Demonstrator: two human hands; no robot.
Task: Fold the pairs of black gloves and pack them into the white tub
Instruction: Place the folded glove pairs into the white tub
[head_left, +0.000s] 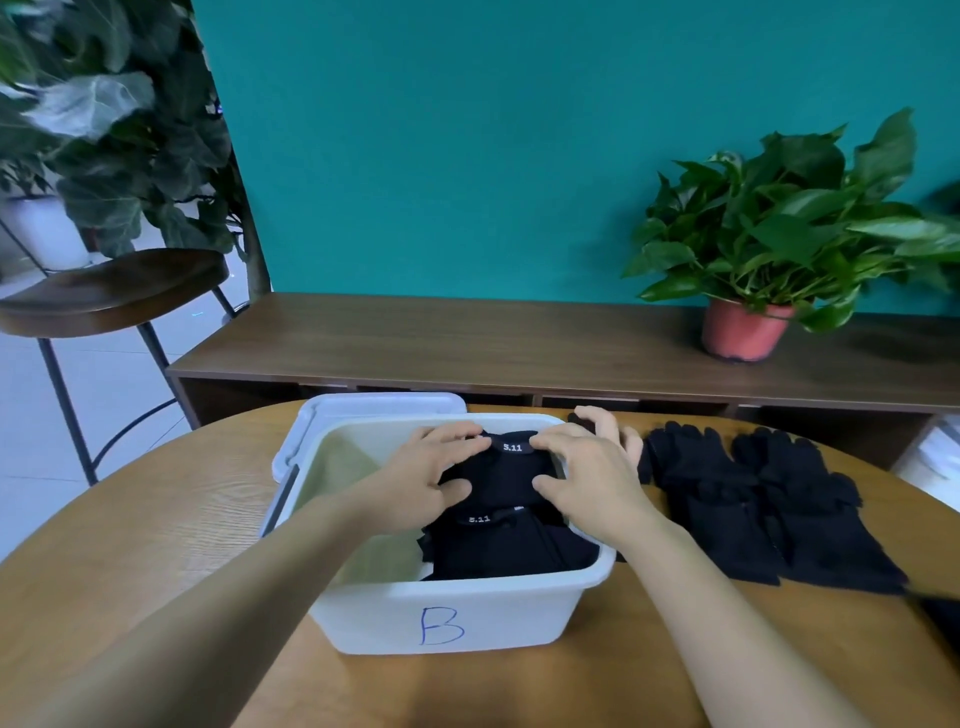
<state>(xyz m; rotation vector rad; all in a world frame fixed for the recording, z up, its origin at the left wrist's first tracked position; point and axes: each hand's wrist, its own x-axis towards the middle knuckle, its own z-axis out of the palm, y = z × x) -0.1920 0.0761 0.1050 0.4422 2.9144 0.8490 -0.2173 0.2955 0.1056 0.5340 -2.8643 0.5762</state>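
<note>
Two folded bundles of black gloves sit in the right half of the white tub (457, 613), each a compact dark block with a small "5.11" tag. The far bundle (501, 470) is held from both sides: the left hand (434, 470) and the right hand (589, 470) each curl fingers over its top edge and a thumb against its near side. The near bundle (498, 545) lies just in front of it. Right of the tub, flat unfolded gloves (769, 499) lie heaped on the counter (156, 545); their number cannot be told. One lid (363, 402) lies behind the tub, whose front bears a blue letter B
</note>
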